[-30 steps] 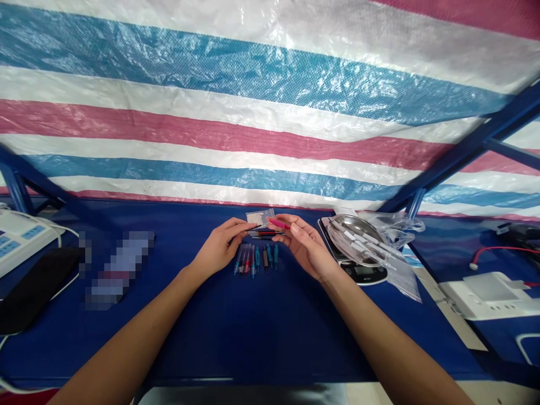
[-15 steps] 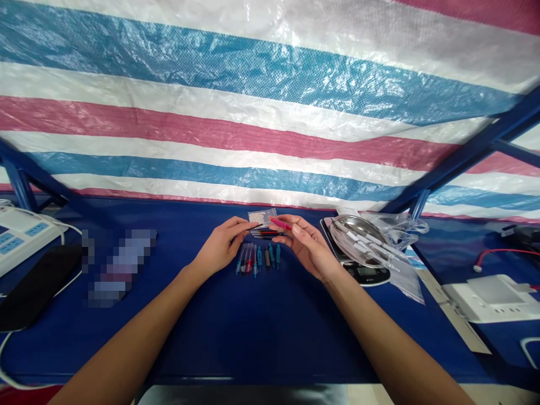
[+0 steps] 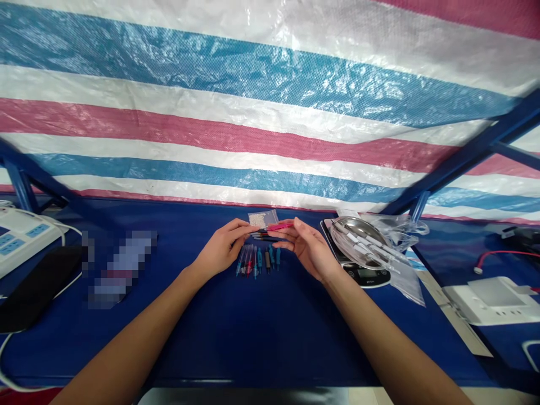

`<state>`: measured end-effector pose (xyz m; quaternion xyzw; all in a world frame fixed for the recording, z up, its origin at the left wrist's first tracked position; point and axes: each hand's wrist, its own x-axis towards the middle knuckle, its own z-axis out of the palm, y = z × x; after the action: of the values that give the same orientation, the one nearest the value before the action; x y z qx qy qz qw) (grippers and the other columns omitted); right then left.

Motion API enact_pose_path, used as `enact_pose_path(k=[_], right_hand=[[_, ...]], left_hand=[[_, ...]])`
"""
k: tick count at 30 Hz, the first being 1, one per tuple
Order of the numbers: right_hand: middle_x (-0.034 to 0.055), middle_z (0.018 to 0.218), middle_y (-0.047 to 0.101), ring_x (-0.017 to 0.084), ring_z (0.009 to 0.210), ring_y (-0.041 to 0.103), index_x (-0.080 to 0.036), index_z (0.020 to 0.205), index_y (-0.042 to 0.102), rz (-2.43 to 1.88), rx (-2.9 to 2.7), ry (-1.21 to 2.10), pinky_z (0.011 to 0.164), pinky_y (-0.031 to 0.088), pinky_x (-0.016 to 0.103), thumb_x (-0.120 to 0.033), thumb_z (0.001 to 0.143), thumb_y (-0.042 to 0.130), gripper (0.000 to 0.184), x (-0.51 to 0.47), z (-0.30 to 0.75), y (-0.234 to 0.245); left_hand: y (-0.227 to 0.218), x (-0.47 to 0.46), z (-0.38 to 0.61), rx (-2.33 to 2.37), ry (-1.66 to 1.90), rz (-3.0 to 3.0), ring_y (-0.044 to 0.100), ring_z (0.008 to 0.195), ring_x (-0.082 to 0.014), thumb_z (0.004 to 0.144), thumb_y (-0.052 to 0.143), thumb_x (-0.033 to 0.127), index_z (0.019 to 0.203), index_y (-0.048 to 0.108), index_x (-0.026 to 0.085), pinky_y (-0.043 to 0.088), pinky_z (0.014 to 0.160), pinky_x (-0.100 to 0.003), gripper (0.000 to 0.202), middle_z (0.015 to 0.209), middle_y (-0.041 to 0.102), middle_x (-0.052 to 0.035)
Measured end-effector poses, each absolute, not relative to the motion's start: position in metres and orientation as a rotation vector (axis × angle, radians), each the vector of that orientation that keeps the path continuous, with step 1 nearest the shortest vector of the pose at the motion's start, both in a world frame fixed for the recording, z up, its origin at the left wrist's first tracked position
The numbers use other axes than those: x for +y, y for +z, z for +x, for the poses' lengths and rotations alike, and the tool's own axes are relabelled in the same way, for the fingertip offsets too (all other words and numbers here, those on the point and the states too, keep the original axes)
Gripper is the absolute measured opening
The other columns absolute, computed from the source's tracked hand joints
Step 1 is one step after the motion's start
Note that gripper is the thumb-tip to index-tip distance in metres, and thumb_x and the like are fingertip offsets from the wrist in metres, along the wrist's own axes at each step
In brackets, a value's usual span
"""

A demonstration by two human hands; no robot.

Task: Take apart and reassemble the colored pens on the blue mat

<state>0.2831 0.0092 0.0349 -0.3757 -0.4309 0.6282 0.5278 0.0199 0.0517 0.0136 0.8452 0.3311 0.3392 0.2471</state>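
Observation:
My right hand pinches a pink pen barrel between thumb and fingers, holding it level above the blue table. My left hand has its fingertips pinched together at the thin dark end of a pen refill that meets the pink piece. Below the hands lies a row of several pen parts in blue, red and dark colours. A small clear bag of tiny white pieces lies just behind the hands.
A kitchen scale with a metal bowl and clear plastic bags stands to the right. White devices sit at far right and far left, beside a black object. A striped tarp hangs behind.
The pink piece in my right hand has tilted from pointing up-left to lying level, and has closed in on the refill at my left fingertips. Both hands stayed in place.

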Motion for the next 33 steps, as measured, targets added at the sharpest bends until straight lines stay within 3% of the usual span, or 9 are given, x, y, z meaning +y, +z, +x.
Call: enact_pose_path(k=[4, 7, 13, 19, 21, 24, 26, 29, 33], right_hand=[[0.0077, 0.097, 0.079, 0.023, 0.085, 0.075, -0.022, 0.105, 0.077, -1.131, -1.284, 1.188, 0.070, 0.063, 0.035, -0.064, 0.101, 0.068, 0.043, 0.010, 0.283, 0.021], [0.0047, 0.088, 0.076, 0.018, 0.067, 0.067, -0.023, 0.107, 0.079, -1.250, -1.491, 0.998, 0.063, 0.057, 0.032, -0.058, 0.104, 0.066, 0.038, 0.010, 0.286, 0.015], [0.0069, 0.119, 0.080, 0.024, 0.102, 0.076, -0.026, 0.117, 0.079, -1.154, -1.700, 0.855, 0.092, 0.061, 0.038, -0.045, 0.103, 0.071, 0.025, 0.010, 0.292, 0.019], [0.0019, 0.082, 0.077, 0.017, 0.064, 0.067, -0.023, 0.094, 0.078, -1.287, -1.696, 0.971, 0.066, 0.055, 0.031, -0.054, 0.108, 0.059, 0.039, 0.007, 0.292, 0.024], [0.0017, 0.083, 0.077, 0.017, 0.065, 0.067, -0.023, 0.099, 0.078, -1.288, -1.705, 0.992, 0.067, 0.054, 0.030, -0.056, 0.108, 0.058, 0.039, 0.006, 0.292, 0.026], [0.0042, 0.104, 0.079, 0.019, 0.082, 0.072, -0.025, 0.119, 0.075, -1.172, -1.696, 1.038, 0.072, 0.057, 0.031, -0.054, 0.100, 0.073, 0.035, 0.006, 0.292, 0.029], [0.0049, 0.103, 0.078, 0.020, 0.085, 0.071, -0.024, 0.116, 0.075, -1.130, -1.679, 1.069, 0.073, 0.057, 0.030, -0.053, 0.097, 0.077, 0.034, 0.006, 0.291, 0.030], [0.0035, 0.089, 0.076, 0.016, 0.070, 0.066, -0.022, 0.106, 0.076, -1.166, -1.581, 1.157, 0.063, 0.053, 0.028, -0.056, 0.100, 0.073, 0.036, 0.005, 0.288, 0.030], [0.0033, 0.079, 0.074, 0.014, 0.060, 0.062, -0.020, 0.094, 0.075, -1.222, -1.493, 1.258, 0.055, 0.047, 0.026, -0.065, 0.103, 0.063, 0.048, 0.003, 0.283, 0.029]], left_hand=[[0.015, 0.050, 0.022, 0.877, 0.853, 2.273, 0.073, 0.101, -0.0213, 0.111, 0.048, 0.025, 0.144, 0.071, 0.029, 0.060, 0.088, -0.033, 0.040, 0.130, 0.072, -0.0097], [0.016, 0.049, 0.024, 0.878, 0.815, 2.203, 0.076, 0.106, -0.0234, 0.109, 0.054, 0.029, 0.141, 0.073, 0.028, 0.061, 0.094, -0.036, 0.037, 0.127, 0.077, -0.0083], [0.016, 0.050, 0.025, 0.967, 0.875, 1.914, 0.079, 0.113, -0.0269, 0.100, 0.072, 0.042, 0.137, 0.074, 0.027, 0.062, 0.103, -0.041, 0.039, 0.125, 0.082, -0.0053], [0.022, 0.048, 0.026, 0.957, 0.969, 1.863, 0.081, 0.108, -0.0277, 0.095, 0.080, 0.046, 0.129, 0.076, 0.023, 0.063, 0.106, -0.045, 0.041, 0.119, 0.084, -0.0074], [0.024, 0.047, 0.027, 0.950, 0.981, 1.861, 0.081, 0.110, -0.0284, 0.094, 0.081, 0.045, 0.126, 0.077, 0.023, 0.063, 0.106, -0.045, 0.039, 0.118, 0.084, -0.0077], [0.022, 0.047, 0.027, 0.952, 0.993, 1.827, 0.081, 0.109, -0.0289, 0.093, 0.082, 0.043, 0.127, 0.076, 0.022, 0.064, 0.105, -0.046, 0.041, 0.113, 0.085, -0.0084], [0.020, 0.048, 0.027, 0.947, 1.017, 1.829, 0.081, 0.105, -0.0277, 0.093, 0.082, 0.041, 0.128, 0.076, 0.022, 0.065, 0.101, -0.045, 0.040, 0.115, 0.084, -0.0093], [0.017, 0.049, 0.028, 0.890, 1.088, 1.831, 0.081, 0.100, -0.0245, 0.092, 0.083, 0.038, 0.129, 0.077, 0.023, 0.066, 0.098, -0.042, 0.040, 0.118, 0.081, -0.0096], [0.015, 0.048, 0.030, 0.891, 1.164, 1.761, 0.079, 0.107, -0.0254, 0.087, 0.088, 0.038, 0.119, 0.080, 0.023, 0.065, 0.102, -0.043, 0.036, 0.117, 0.081, -0.0090]])
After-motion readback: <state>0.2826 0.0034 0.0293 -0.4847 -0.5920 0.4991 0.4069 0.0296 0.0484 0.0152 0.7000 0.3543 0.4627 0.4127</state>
